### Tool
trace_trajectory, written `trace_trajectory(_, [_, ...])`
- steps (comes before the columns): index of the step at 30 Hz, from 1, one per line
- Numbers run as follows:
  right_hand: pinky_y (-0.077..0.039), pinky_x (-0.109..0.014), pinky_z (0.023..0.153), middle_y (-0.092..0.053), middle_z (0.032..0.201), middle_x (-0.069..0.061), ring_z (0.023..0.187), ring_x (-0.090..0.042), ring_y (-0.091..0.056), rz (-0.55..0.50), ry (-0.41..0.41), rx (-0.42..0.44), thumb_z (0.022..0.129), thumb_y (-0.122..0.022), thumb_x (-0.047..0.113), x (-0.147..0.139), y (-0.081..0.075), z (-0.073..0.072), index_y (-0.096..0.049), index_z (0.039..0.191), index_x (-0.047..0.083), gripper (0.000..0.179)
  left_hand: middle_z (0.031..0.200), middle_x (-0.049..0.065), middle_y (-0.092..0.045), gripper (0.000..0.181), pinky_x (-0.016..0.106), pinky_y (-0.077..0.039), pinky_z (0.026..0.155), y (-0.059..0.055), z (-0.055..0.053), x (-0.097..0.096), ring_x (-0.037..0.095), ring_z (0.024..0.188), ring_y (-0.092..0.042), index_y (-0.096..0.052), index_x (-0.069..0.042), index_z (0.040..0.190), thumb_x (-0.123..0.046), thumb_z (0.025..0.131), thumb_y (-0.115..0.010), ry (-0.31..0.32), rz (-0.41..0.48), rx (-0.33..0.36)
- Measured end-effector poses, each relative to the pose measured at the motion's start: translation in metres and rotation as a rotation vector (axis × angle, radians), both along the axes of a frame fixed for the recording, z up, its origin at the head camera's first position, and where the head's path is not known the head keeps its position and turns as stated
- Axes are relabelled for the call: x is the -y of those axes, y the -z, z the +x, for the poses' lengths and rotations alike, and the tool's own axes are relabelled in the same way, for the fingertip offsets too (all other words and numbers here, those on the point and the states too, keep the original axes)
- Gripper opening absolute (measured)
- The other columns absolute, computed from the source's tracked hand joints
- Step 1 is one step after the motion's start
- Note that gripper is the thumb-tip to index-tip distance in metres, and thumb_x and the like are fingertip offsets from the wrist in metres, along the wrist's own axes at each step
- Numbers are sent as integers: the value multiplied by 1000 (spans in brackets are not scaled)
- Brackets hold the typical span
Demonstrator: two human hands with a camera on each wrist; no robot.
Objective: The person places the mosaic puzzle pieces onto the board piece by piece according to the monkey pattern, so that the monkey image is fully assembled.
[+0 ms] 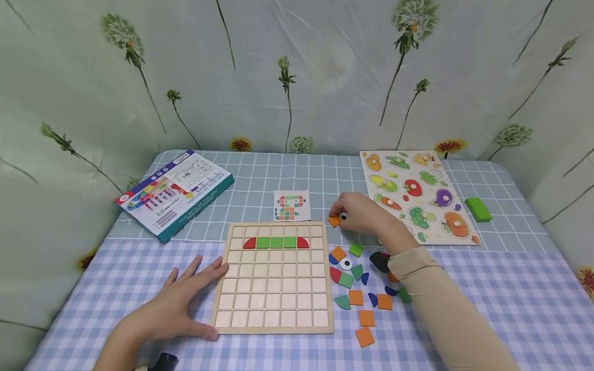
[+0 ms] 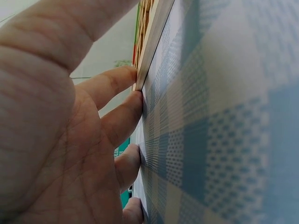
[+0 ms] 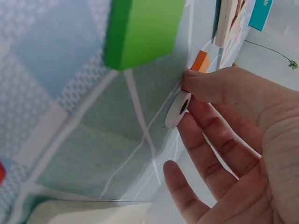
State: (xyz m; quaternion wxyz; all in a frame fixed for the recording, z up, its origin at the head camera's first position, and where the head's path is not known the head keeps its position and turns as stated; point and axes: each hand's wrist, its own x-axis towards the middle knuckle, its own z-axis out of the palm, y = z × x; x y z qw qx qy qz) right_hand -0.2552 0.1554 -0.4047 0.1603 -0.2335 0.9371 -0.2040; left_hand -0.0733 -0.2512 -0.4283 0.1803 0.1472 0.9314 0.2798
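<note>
A wooden grid board (image 1: pixel 274 287) lies in the middle, with green squares (image 1: pixel 276 242) and red quarter-round pieces (image 1: pixel 303 243) in one row. My left hand (image 1: pixel 180 301) spreads its fingers along the board's left side; in the left wrist view its fingertips (image 2: pixel 133 77) touch the board's edge (image 2: pixel 152 44). My right hand (image 1: pixel 364 213) pinches an orange square tile (image 1: pixel 333 220) right of the pattern card (image 1: pixel 292 206). A white eye disc (image 3: pixel 178 109) sits against its fingers, beside the orange tile (image 3: pixel 201 61). The index fingertip is mostly hidden in the right wrist view.
Loose orange, green, red and blue pieces (image 1: pixel 356 297) lie right of the board, partly under the right forearm, with another eye disc (image 1: pixel 345 263). A vegetable puzzle (image 1: pixel 420 197) and a green block (image 1: pixel 478 210) lie far right. A flat box (image 1: pixel 175 191) lies far left.
</note>
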Motion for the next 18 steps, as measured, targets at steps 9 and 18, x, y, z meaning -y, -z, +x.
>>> trace_trajectory(9, [-59, -44, 102, -73, 122, -10, 106, -26, -62, 9, -11, -31, 93, -78, 8, -2, 3, -1, -80, 119, 8, 27, 179, 5, -28, 126, 88, 7, 118, 0, 0, -1, 55, 165, -2, -39, -31, 167, -63, 61, -97, -7, -3, -2])
trace_trajectory(18, [-59, -42, 100, -74, 117, -7, 102, -24, -64, 0, -21, -83, 92, -81, 16, -3, 5, 1, -80, 119, 8, 27, 179, 5, -28, 126, 87, 8, 118, 1, -1, -1, 55, 165, -1, -38, -32, 168, -63, 61, -97, -9, -12, 7])
